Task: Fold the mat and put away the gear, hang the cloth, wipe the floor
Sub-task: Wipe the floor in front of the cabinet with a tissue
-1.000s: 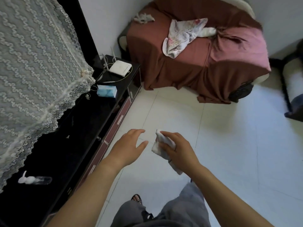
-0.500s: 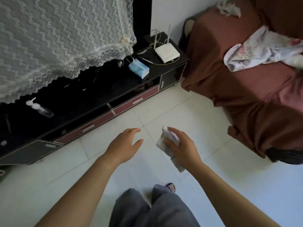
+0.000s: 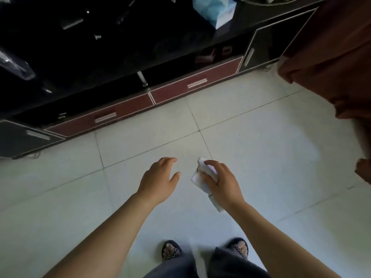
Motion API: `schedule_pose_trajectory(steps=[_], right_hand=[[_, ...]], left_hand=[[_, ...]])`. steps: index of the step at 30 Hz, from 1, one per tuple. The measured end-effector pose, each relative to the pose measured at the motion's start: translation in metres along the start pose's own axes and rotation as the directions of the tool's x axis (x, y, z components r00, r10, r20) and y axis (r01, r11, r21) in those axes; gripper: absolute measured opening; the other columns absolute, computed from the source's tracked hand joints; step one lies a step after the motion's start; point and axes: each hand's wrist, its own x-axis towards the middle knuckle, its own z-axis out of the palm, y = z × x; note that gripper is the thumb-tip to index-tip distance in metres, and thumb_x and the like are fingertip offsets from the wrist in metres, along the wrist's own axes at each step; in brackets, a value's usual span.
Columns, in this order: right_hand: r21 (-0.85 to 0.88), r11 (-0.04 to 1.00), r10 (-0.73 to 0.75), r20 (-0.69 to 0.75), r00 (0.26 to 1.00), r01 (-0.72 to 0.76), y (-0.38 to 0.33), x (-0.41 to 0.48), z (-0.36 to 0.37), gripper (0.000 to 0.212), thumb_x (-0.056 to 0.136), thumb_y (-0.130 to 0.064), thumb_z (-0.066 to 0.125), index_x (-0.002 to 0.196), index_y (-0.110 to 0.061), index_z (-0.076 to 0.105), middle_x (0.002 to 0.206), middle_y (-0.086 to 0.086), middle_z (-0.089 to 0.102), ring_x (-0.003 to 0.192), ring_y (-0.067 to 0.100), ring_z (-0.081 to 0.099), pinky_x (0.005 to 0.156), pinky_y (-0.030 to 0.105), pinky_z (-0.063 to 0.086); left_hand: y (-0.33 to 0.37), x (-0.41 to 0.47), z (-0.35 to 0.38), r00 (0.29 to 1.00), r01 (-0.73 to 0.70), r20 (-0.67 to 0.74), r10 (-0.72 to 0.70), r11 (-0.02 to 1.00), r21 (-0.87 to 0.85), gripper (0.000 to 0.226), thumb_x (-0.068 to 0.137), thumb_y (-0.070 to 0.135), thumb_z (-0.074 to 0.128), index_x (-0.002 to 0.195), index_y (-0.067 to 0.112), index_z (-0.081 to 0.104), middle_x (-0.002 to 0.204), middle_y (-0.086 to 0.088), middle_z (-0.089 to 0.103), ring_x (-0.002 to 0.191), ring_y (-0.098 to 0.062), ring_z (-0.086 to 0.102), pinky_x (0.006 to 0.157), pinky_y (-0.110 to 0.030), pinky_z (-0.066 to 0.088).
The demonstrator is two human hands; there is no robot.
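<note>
floor (image 3: pixel 261 157): pale tiles, dark grout lines | standing on it: low black cabinet (image 3: pixel 140 47) with red drawers (image 3: pixel 200 85), sandalled feet (image 3: pixel 170 250) | right: brown drape (image 3: pixel 331 57) | cabinet top: blue tissue pack (image 3: pixel 214 9)

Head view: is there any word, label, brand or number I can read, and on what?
None can be read.
Blue pack: any print is too blurred to read.
Cloth in the right hand: no writing shows.
Drawers: plain fronts, no labels.
</note>
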Motion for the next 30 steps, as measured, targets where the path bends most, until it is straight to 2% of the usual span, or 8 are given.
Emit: schedule_pose_trajectory(steps=[3, 6, 10, 14, 18, 23, 26, 30], right_hand=[[-0.17, 0.984, -0.039, 0.111, 0.993, 0.057, 0.084, 0.045, 0.059, 0.024, 0.093, -0.048, 0.042, 0.113, -0.039, 0.052, 0.107, -0.009, 0.056, 0.092, 0.014, 0.054, 0.074, 0.034, 0.049], [-0.281, 0.954, -0.056, 0.169, 0.984, 0.103, 0.16, 0.081, 0.111, 0.03, 0.091, -0.035, 0.048, 0.12, -0.037, 0.048, 0.113, -0.005, 0.051, 0.104, 0.019, 0.048, 0.078, 0.035, 0.046], [-0.284, 0.949, -0.117, 0.09, 0.989, 0.138, 0.223, 0.152, 0.158, 0.032, 0.09, -0.042, 0.045, 0.121, -0.034, 0.051, 0.114, -0.003, 0.052, 0.103, 0.02, 0.046, 0.075, 0.034, 0.045], [-0.308, 0.933, -0.212, -0.053, 0.976, 0.186, 0.259, 0.22, 0.181, 0.041, 0.083, -0.051, 0.038, 0.116, -0.034, 0.055, 0.115, -0.006, 0.053, 0.105, 0.02, 0.044, 0.077, 0.036, 0.045], [-0.467, 0.85, -0.34, -0.133, 0.931, 0.244, 0.284, 0.262, 0.193, 0.033, 0.085, -0.037, 0.052, 0.117, -0.031, 0.057, 0.119, -0.004, 0.053, 0.111, 0.024, 0.041, 0.079, 0.036, 0.036], [-0.596, 0.785, -0.381, -0.252, 0.89, 0.168, 0.325, 0.252, 0.223, 0.041, 0.088, -0.043, 0.037, 0.126, -0.031, 0.046, 0.129, -0.002, 0.051, 0.125, 0.015, 0.038, 0.099, 0.056, 0.02], [-0.599, 0.787, -0.39, -0.296, 0.872, 0.148, 0.334, 0.25, 0.228, 0.046, 0.088, -0.048, 0.036, 0.129, -0.029, 0.046, 0.132, 0.001, 0.051, 0.127, 0.016, 0.039, 0.101, 0.055, 0.021], [-0.573, 0.813, -0.348, -0.335, 0.876, 0.103, 0.333, 0.271, 0.214, 0.05, 0.086, -0.05, 0.035, 0.129, -0.028, 0.046, 0.135, 0.001, 0.047, 0.126, 0.018, 0.037, 0.103, 0.052, 0.024]], left_hand=[[-0.048, 0.046, 0.086, 0.997, 0.05, 0.064, -0.052, 0.998, 0.035, 0.047, 0.096, 0.028, 0.04, 0.141, 0.021, 0.03, 0.148, 0.005, 0.032, 0.129, -0.02, 0.037, 0.1, -0.035, 0.038], [-0.091, 0.086, 0.175, 0.988, 0.089, 0.123, -0.093, 0.995, 0.036, 0.051, 0.095, 0.028, 0.041, 0.143, 0.021, 0.027, 0.149, 0.005, 0.03, 0.131, -0.019, 0.035, 0.101, -0.035, 0.038], [-0.142, 0.154, 0.251, 0.995, 0.083, 0.056, -0.086, 0.994, 0.068, 0.053, 0.094, 0.031, 0.043, 0.143, 0.019, 0.028, 0.149, 0.001, 0.03, 0.133, -0.021, 0.033, 0.103, -0.037, 0.037], [-0.183, 0.224, 0.288, 0.99, 0.001, -0.139, 0.025, 0.983, 0.184, 0.051, 0.091, 0.03, 0.047, 0.138, 0.012, 0.038, 0.145, -0.004, 0.039, 0.132, -0.024, 0.036, 0.101, -0.038, 0.039], [-0.2, 0.272, 0.315, 0.956, -0.034, -0.274, 0.102, 0.969, 0.244, 0.052, 0.089, 0.028, 0.053, 0.137, 0.011, 0.043, 0.149, -0.005, 0.035, 0.137, -0.029, 0.031, 0.103, -0.05, 0.036], [-0.193, 0.288, 0.353, 0.946, -0.14, -0.243, 0.215, 0.946, 0.292, 0.058, 0.089, 0.04, 0.026, 0.141, 0.018, 0.037, 0.155, 0.003, 0.023, 0.143, -0.02, 0.018, 0.11, -0.05, 0.024], [-0.193, 0.293, 0.365, 0.938, -0.15, -0.251, 0.24, 0.932, 0.33, 0.06, 0.085, 0.041, 0.027, 0.134, 0.015, 0.047, 0.151, 0.0, 0.033, 0.138, -0.024, 0.031, 0.105, -0.057, 0.026], [-0.194, 0.3, 0.372, 0.921, -0.146, -0.296, 0.252, 0.93, 0.337, 0.059, 0.087, 0.044, 0.028, 0.141, 0.023, 0.036, 0.154, -0.001, 0.026, 0.141, -0.022, 0.025, 0.108, -0.058, 0.017]])
